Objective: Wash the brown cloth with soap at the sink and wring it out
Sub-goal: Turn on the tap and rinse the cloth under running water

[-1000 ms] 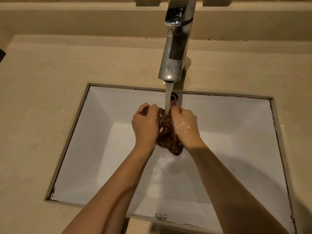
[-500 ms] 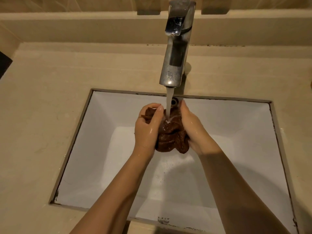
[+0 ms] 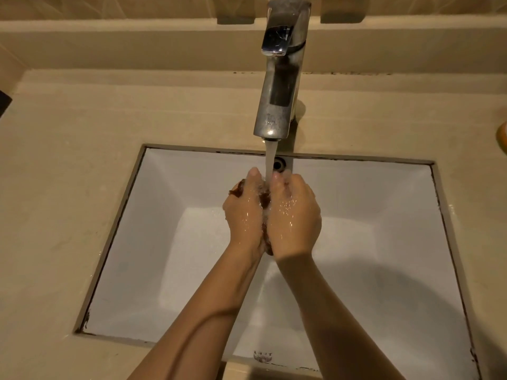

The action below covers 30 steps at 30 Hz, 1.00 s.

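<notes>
Brown wet cloth [image 3: 264, 200] sits bunched and nearly hidden between the left hand [image 3: 242, 215] and right hand [image 3: 295, 218], both pressed together around it directly under the chrome tap's [image 3: 279, 78] stream, above the white rectangular sink [image 3: 384, 215], apparently so running water soaks through while they squeeze.

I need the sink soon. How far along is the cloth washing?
Done: brown cloth is soaked. In hand: left hand and right hand squeeze it under the faucet's running water. Left: final wringing; the water is running.
</notes>
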Available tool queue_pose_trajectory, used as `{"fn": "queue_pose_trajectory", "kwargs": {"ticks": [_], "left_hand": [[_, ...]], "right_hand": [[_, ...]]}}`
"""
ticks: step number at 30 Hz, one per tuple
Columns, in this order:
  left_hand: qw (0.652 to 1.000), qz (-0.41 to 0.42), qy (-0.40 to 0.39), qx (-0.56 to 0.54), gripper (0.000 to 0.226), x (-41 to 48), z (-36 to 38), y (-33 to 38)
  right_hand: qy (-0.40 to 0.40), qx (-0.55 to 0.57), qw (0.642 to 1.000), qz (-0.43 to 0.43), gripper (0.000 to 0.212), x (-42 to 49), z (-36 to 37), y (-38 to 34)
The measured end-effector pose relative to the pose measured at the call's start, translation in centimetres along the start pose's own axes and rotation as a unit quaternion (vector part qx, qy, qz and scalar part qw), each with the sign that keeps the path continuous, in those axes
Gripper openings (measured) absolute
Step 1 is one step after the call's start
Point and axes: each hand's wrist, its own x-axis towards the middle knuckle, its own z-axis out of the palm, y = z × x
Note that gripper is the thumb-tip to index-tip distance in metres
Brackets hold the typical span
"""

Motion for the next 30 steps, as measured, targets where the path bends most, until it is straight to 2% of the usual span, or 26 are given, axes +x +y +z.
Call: {"fn": "queue_pose_trajectory", "kwargs": {"ticks": [3,7,11,14,17,19,21,26,29,30], "left_hand": [[0.998,0.029,0.031,0.043,0.032,-0.2,-0.2,-0.5],[0.999,0.014,0.033,0.028,0.033,-0.3,-0.8,-0.7],[0.999,-0.011,0.035,0.001,0.032,0.5,-1.1,0.3],[0.999,-0.023,0.027,-0.005,0.033,1.1,-1.2,1.1],[0.999,-0.053,-0.002,-0.010,0.021,0.1,-0.6,0.7],[0.999,-0.046,0.016,0.022,0.023,-0.5,-0.3,0.0],[0.999,-0.032,0.023,0.030,0.026,-0.6,-0.6,-0.5],[1.000,-0.019,0.010,0.020,0.025,0.3,-1.1,-0.1],[0.998,-0.052,0.032,-0.009,0.024,1.2,-1.5,0.7],[0.998,-0.061,0.028,-0.009,0.022,1.3,-1.5,0.7]], "right_hand": [[-0.036,-0.031,0.998,0.048,0.037,2.1,0.4,0.4],[-0.085,-0.048,0.995,0.028,0.039,2.7,0.2,0.8],[-0.112,-0.102,0.986,-0.072,0.036,0.2,-0.7,1.9],[-0.107,-0.136,0.971,-0.166,0.045,-2.5,-0.9,1.5],[-0.091,-0.181,0.976,-0.082,0.036,0.0,-0.6,0.2],[-0.094,-0.174,0.980,-0.019,0.033,2.6,-0.3,-0.1],[-0.117,-0.179,0.977,0.000,0.031,3.7,0.2,0.4],[-0.134,-0.114,0.983,-0.052,0.033,1.8,-0.4,1.4],[-0.179,-0.143,0.966,-0.116,0.039,-1.2,-0.3,1.1],[-0.164,-0.150,0.968,-0.117,0.040,-1.4,0.0,0.9]]}}
